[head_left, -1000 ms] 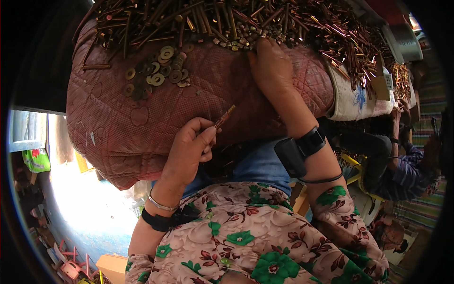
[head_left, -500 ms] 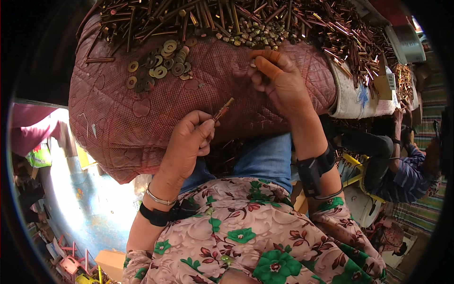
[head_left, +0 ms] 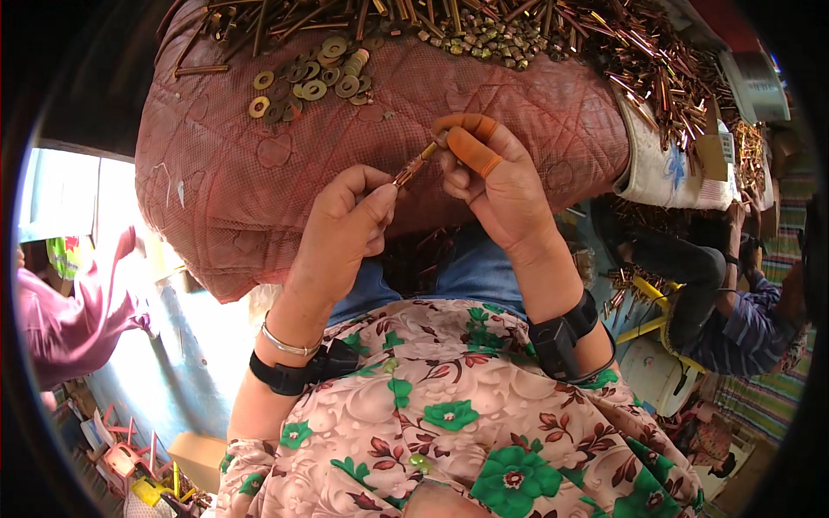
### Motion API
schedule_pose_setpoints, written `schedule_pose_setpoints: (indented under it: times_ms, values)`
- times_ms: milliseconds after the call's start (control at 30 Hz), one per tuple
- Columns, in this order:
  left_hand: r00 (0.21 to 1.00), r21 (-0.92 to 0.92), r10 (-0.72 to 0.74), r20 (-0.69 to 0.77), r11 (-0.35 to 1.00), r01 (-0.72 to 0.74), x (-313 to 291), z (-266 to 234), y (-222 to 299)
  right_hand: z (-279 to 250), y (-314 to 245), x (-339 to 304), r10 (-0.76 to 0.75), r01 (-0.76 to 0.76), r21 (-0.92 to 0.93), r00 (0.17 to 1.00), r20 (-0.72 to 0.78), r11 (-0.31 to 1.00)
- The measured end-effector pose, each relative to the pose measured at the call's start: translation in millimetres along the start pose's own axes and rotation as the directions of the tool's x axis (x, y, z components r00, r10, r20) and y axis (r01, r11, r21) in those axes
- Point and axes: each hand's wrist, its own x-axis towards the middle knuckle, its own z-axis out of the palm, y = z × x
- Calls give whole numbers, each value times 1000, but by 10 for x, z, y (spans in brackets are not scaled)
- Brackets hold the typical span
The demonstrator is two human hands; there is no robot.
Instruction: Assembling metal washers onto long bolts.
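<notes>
My left hand (head_left: 338, 231) is closed, pinching a sleeve anchor bolt (head_left: 416, 166) between thumb and fingers, its threaded end slanting up to the right. At that end is my right hand (head_left: 509, 190), with orange finger covers on thumb and forefinger. These two fingers pinch a small nut (head_left: 441, 138) against the bolt's tip; how far it sits on the thread is hidden. Both hands are over a padded red cloth surface (head_left: 259, 207). Beyond them lies a loose group of flat washers (head_left: 314, 78), and farther right a heap of small nuts (head_left: 501, 41).
Long bolts (head_left: 285, 22) lie along the far edge, with a large pile of coppery sleeves (head_left: 648, 65) at far right. A white sack (head_left: 665, 177) hangs over the right side. One person in a striped shirt (head_left: 734, 324) sits at right; another in purple (head_left: 78, 319) is at left.
My right hand has come down and left from near the nut heap, bringing a nut to the bolt's tip. The left hand keeps its hold. A person in purple has come further into view at left.
</notes>
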Motion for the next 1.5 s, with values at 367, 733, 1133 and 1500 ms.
schedule_pose_setpoints:
  times_ms: [367,733,1133,1500]
  values:
    - [998,140,19,-57,990,-11,-75,-50,15,58,-26,-86,-30,28,-342,1000,-2,939]
    - [994,313,84,-71,948,-58,-77,-72,-27,75,25,-100,-38,26,-379,999,-24,925]
    - [989,449,139,-46,888,-104,-84,-74,-46,73,29,-111,-46,-4,-502,995,-87,865]
    - [975,601,210,-70,789,-127,-110,-31,-30,62,13,-184,64,-117,-382,987,-148,917]
